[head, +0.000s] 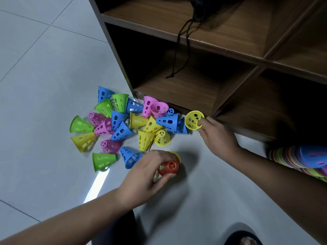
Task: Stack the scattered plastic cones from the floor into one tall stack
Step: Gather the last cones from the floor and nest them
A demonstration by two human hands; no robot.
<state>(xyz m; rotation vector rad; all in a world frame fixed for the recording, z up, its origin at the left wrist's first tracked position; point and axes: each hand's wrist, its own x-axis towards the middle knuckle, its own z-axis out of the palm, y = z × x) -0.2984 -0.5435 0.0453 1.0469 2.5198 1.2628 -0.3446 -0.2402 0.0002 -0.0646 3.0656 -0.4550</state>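
Right hand (pixel 218 137), centre right: thumb and fingertips (pixel 201 125) pinch the rim of a yellow cone (pixel 192 119), its mouth facing me. Left hand (pixel 146 172), lower centre: fingers curl round an orange cone (pixel 169 167) standing on the floor (pixel 44 68). Recommendation: turn the yellow cone mouth-down, centre it over the orange tip and lower it straight. The loose cones (pixel 123 124) lie heaped centre left. A long stack (pixel 300 160) lies at the right edge.
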